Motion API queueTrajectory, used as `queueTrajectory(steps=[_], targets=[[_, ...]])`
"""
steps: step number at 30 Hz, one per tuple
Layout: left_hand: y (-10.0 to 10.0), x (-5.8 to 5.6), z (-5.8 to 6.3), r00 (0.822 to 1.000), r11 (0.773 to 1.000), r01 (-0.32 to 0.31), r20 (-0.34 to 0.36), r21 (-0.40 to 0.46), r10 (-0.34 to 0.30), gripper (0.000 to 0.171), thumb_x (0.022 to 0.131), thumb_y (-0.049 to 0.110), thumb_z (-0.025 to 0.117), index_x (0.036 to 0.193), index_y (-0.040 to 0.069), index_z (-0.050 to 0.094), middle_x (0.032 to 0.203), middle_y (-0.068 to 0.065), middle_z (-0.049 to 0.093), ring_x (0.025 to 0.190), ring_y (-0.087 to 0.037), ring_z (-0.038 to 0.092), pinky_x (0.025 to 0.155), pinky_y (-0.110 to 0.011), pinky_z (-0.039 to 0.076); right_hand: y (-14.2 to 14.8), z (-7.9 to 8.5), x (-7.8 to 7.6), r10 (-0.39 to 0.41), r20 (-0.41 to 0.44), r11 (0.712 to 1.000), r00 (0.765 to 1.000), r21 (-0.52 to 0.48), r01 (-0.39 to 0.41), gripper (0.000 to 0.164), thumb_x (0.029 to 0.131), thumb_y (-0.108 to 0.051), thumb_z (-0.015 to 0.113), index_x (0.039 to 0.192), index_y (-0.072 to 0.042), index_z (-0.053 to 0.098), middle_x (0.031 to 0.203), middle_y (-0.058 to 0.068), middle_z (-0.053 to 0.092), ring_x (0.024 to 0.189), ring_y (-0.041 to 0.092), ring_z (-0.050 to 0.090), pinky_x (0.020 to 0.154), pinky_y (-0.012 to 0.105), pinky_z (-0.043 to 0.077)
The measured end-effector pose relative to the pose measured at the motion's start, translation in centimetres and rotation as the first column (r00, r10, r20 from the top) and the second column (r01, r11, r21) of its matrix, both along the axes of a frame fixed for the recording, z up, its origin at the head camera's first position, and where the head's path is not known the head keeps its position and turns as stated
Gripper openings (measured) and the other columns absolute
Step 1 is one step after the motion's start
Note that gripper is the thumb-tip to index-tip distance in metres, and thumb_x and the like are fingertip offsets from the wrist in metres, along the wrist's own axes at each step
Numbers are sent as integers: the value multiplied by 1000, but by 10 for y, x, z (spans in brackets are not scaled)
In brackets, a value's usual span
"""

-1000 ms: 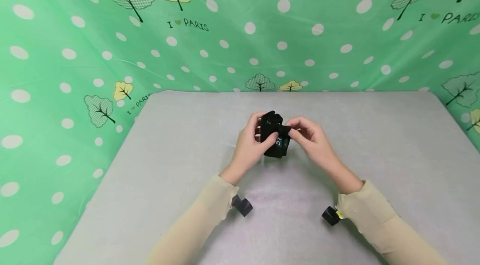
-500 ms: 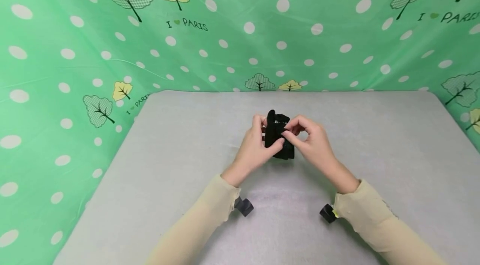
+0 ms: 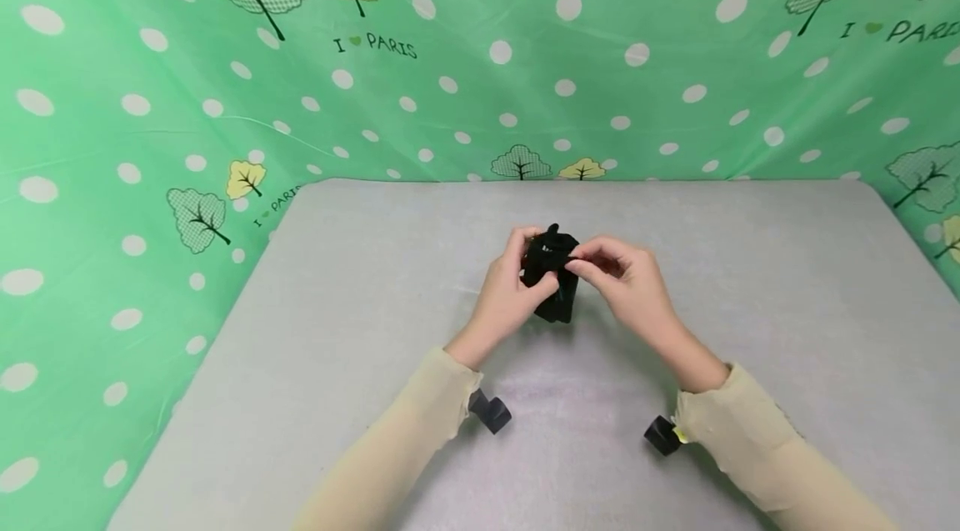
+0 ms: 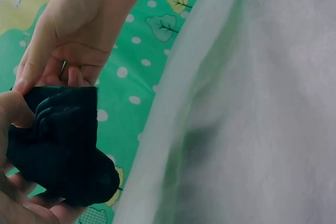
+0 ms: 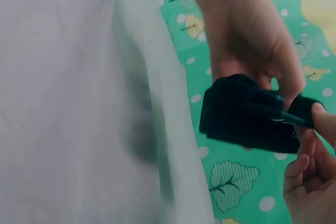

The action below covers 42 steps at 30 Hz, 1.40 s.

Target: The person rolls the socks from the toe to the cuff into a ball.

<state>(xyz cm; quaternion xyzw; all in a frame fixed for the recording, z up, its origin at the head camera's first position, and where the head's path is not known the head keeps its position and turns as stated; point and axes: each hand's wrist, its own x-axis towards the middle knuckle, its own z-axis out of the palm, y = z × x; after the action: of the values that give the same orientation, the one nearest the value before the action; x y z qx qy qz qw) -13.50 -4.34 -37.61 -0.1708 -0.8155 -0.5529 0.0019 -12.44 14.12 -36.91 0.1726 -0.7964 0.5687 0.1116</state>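
A folded black fabric item (image 3: 558, 306) is held up over the middle of the table between both hands. It has soft folds and a narrow loop standing up at its top. My left hand (image 3: 510, 285) grips its left side, thumb across the front and fingers behind. From the right, my right hand (image 3: 622, 277) pinches a strap-like end (image 5: 304, 108) of it between thumb and forefinger. In the left wrist view the fabric (image 4: 63, 135) spans the gap between both hands. Its exact kind is unclear.
A grey table (image 3: 337, 306) with rounded far corners lies below the hands. Behind it hangs a green dotted curtain (image 3: 450, 31) printed with trees. A small black device (image 3: 491, 413) sits by the left cuff, another black device (image 3: 663, 435) by the right.
The fabric item has turned in my left hand, and the white lettering on its front is now mostly covered. My right fingers still pinch its edge, having moved inward and slightly back out.
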Motion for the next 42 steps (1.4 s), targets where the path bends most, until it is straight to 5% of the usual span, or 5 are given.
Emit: queueTrajectory(steps=[6,15,25,33,42], targets=[[4,0,0,1000,998,5,-13,-57,-6,47,86,12,59,132,15,53,123,-11,68,97,-21,65,80,-30,55,1,5,4,88,173,979,981,-197,-53,9,100,-6,57,97,2,56,73,-9,57,60,10,42,54,26,37],[1,-1,3,991,992,125,42,-18,-124,41,85,5,57,124,14,61,114,-9,69,88,-18,61,74,-25,52,-2,11,2,78,142,990,987,-127,-61,13,103,-7,49,99,5,51,68,-4,46,64,10,41,60,24,37],[-11,-4,8,929,927,330,111,179,-353,42,83,-2,53,125,0,57,112,-23,63,87,-10,58,79,-22,49,0,14,-2,143,160,980,977,-161,-117,11,102,-8,52,99,2,55,73,-8,51,71,9,47,67,24,41],[-17,-1,10,944,928,309,49,207,-325,37,80,-6,57,117,-3,62,123,-18,57,101,-13,55,87,-22,49,5,12,-6,416,342,864,842,-439,-249,10,102,-12,56,93,-12,61,87,-5,59,81,8,57,75,21,52],[-23,8,20,953,932,295,5,209,-303,43,82,-10,63,122,5,64,114,-11,61,109,-14,56,96,-33,55,5,8,-7,557,438,751,705,-629,-201,19,99,-11,59,84,-17,68,89,-5,63,80,7,60,74,20,50]])
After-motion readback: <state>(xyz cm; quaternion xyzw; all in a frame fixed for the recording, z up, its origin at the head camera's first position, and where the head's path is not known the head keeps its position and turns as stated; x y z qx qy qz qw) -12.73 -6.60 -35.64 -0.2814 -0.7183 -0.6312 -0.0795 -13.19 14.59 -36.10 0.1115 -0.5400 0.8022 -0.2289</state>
